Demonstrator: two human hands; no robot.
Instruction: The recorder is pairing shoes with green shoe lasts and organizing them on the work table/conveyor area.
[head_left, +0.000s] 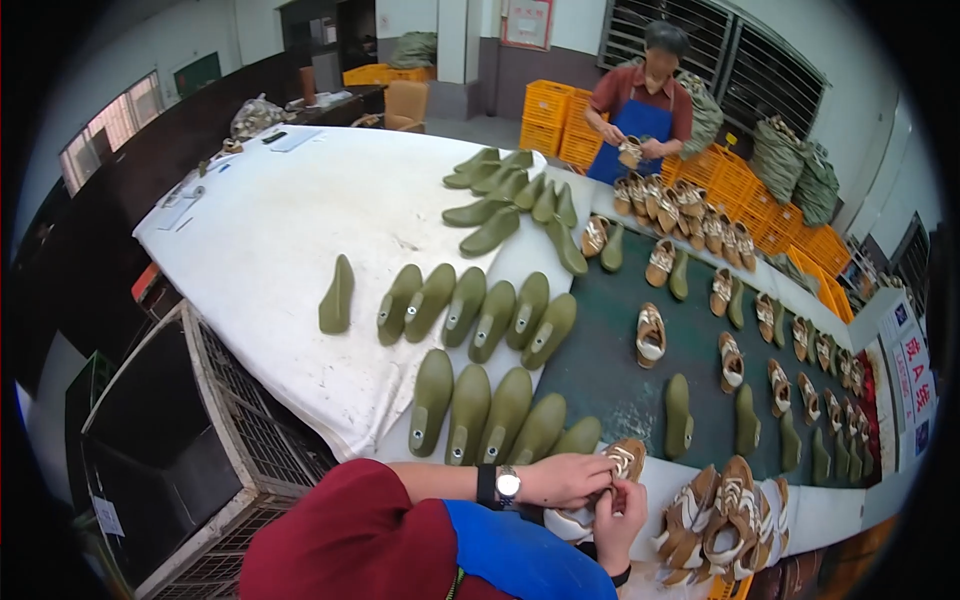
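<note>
A tan and white lace-up shoe (627,455) is between my two hands at the near edge of the table. My left hand (568,478), with a watch and a dark band at its wrist, grips the shoe's side. The fingers of my right hand (620,515) are closed at the shoe's lace area, and they partly hide it. Something white lies under my hands, mostly covered. Just right of my hands, a pile of similar shoes (732,510) stands at the edge. Rows of green shoe lasts (470,410) lie to the left and beyond.
A dark green conveyor belt (610,400) carries shoes and lasts to the right. Across it, a co-worker (640,110) in a blue apron holds a shoe. Orange crates (545,115) stand behind. A wire-mesh cart (250,430) is close on my left, beside the white-covered table (280,240).
</note>
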